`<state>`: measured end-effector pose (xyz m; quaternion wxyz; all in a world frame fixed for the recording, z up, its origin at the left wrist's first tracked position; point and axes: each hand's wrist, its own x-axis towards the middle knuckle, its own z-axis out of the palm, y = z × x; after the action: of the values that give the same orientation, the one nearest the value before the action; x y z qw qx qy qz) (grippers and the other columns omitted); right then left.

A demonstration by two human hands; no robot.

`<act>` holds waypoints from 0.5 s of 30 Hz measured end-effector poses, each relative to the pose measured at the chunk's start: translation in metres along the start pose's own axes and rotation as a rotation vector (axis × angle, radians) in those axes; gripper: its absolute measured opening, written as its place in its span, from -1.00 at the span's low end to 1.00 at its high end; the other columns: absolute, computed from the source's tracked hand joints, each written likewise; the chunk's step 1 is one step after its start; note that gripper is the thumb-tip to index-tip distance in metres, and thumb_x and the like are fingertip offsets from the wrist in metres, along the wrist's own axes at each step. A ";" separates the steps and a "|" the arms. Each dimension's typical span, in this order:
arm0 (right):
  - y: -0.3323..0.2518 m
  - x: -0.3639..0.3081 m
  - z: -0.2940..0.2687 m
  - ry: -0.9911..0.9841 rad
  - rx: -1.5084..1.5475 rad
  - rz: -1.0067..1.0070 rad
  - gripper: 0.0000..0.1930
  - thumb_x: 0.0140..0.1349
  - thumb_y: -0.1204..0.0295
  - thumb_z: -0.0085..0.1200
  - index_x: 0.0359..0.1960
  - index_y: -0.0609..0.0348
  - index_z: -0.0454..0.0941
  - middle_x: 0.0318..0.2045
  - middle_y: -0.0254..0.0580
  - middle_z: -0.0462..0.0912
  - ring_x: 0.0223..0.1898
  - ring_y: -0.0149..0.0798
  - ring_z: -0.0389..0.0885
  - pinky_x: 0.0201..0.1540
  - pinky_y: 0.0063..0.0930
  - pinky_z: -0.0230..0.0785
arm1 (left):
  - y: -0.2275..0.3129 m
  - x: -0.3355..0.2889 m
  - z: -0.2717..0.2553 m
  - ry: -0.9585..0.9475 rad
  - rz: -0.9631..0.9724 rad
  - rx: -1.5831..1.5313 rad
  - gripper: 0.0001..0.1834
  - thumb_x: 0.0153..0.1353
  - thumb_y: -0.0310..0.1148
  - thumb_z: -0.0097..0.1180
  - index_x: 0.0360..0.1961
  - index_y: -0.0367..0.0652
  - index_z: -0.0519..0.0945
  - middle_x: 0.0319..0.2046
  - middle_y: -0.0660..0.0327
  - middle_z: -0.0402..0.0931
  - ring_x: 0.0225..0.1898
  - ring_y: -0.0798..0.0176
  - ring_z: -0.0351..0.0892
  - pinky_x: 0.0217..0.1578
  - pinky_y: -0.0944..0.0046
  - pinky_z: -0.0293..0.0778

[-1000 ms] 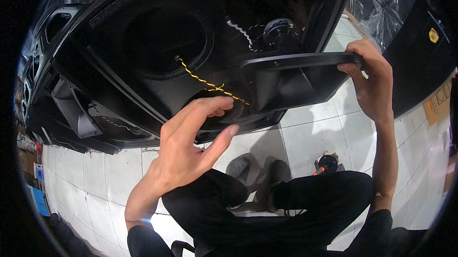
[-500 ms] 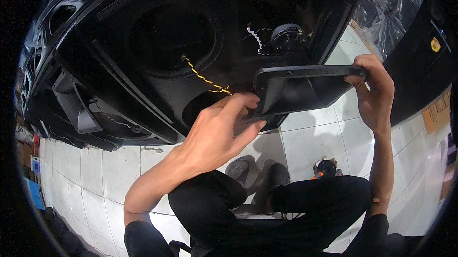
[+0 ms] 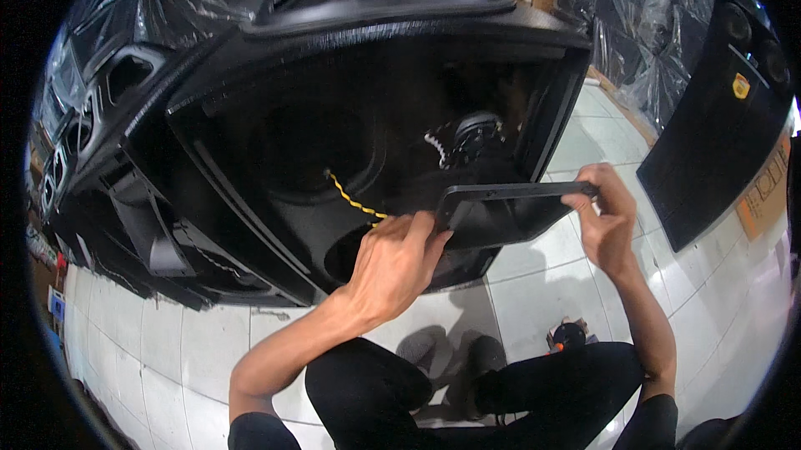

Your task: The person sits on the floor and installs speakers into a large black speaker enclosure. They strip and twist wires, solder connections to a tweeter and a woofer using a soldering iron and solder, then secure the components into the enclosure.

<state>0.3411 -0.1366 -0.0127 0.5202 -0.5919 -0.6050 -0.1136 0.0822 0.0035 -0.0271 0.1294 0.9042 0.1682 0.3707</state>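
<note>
A black rectangular speaker horn [image 3: 517,220] hangs tilted in front of a large black speaker cabinet [image 3: 400,41]. My right hand [image 3: 607,225] grips its right end, thumb on the near side and fingers behind. At the horn's left end, my left hand [image 3: 388,262] is closed around the edge, its fingertips partly hidden. A yellow-and-black twisted wire [image 3: 355,202] runs from the cabinet's round opening [image 3: 300,145] to behind my left hand. Just beyond the horn is a round driver [image 3: 478,137] with a shiny rim, and a white twisted wire [image 3: 435,149] beside it.
More black cabinets with a loose horn [image 3: 158,241] stand at the left. Plastic-wrapped stacks [image 3: 651,41] rise at the back right, near a black panel [image 3: 709,133] and a cardboard box [image 3: 766,191]. A dark power tool [image 3: 570,336] lies on the tiled floor [image 3: 534,300].
The view has tilted up, showing more of the cabinet's top. My left fingers have closed in on the horn's left edge; my right hand keeps its grip.
</note>
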 end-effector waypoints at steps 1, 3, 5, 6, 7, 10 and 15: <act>0.000 0.002 0.005 0.025 -0.005 -0.023 -0.83 0.15 0.60 0.27 -0.28 0.28 0.51 -0.35 -0.23 0.53 -0.40 -0.40 0.45 -0.37 -0.57 0.29 | -0.001 0.002 -0.002 0.021 0.018 0.011 -0.77 0.18 -0.49 0.29 -0.31 -0.37 0.47 -0.46 -0.19 0.59 -0.48 -0.19 0.63 -0.47 0.03 0.51; 0.004 0.003 0.012 0.069 0.041 0.036 -0.83 0.16 0.58 0.27 -0.28 0.28 0.51 -0.36 -0.22 0.53 -0.41 -0.39 0.45 -0.37 -0.55 0.29 | 0.000 0.006 -0.004 0.053 0.031 0.004 -0.79 0.20 -0.51 0.27 -0.29 -0.37 0.46 -0.45 -0.18 0.59 -0.43 -0.18 0.63 -0.44 0.02 0.51; 0.007 0.004 0.012 0.050 -0.043 0.055 -0.83 0.18 0.55 0.28 -0.26 0.28 0.53 -0.37 -0.21 0.54 -0.43 -0.37 0.44 -0.37 -0.53 0.30 | 0.003 0.012 -0.008 0.064 0.026 0.000 -0.79 0.20 -0.53 0.26 -0.25 -0.37 0.47 -0.44 -0.17 0.59 -0.42 -0.19 0.63 -0.43 0.01 0.51; 0.010 0.002 0.012 0.058 -0.002 0.097 -0.82 0.18 0.54 0.29 -0.26 0.29 0.53 -0.37 -0.20 0.55 -0.43 -0.36 0.46 -0.37 -0.53 0.32 | 0.006 0.013 -0.008 0.067 0.016 -0.011 -0.80 0.21 -0.53 0.25 -0.23 -0.37 0.48 -0.44 -0.17 0.60 -0.42 -0.20 0.63 -0.42 0.00 0.51; 0.015 -0.001 0.014 0.066 0.040 0.139 -0.82 0.18 0.54 0.29 -0.26 0.30 0.53 -0.38 -0.19 0.56 -0.43 -0.36 0.47 -0.36 -0.52 0.33 | 0.008 0.016 -0.009 0.079 0.028 -0.020 -0.79 0.21 -0.53 0.25 -0.20 -0.38 0.49 -0.42 -0.17 0.60 -0.41 -0.20 0.63 -0.41 0.00 0.52; 0.022 -0.010 0.018 0.077 0.083 0.212 -0.82 0.19 0.54 0.29 -0.25 0.32 0.53 -0.39 -0.15 0.58 -0.42 -0.33 0.53 -0.34 -0.49 0.40 | 0.013 0.025 -0.009 0.120 0.067 -0.029 -0.75 0.22 -0.54 0.23 -0.12 -0.38 0.50 -0.37 -0.16 0.61 -0.37 -0.19 0.64 -0.36 -0.01 0.53; 0.037 -0.032 0.020 0.039 -0.041 0.320 -0.86 0.22 0.58 0.23 -0.25 0.35 0.53 -0.40 -0.15 0.63 -0.41 -0.37 0.59 -0.33 -0.48 0.47 | 0.026 0.036 0.008 0.114 0.236 0.039 -0.64 0.14 -0.59 0.18 -0.01 -0.42 0.49 -0.29 -0.09 0.59 -0.32 -0.08 0.60 -0.28 0.07 0.53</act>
<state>0.3539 -0.1307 -0.0634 0.5312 -0.6889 -0.4903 -0.0529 0.1169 -0.0071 -0.0006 0.0574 0.8975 0.0747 0.4309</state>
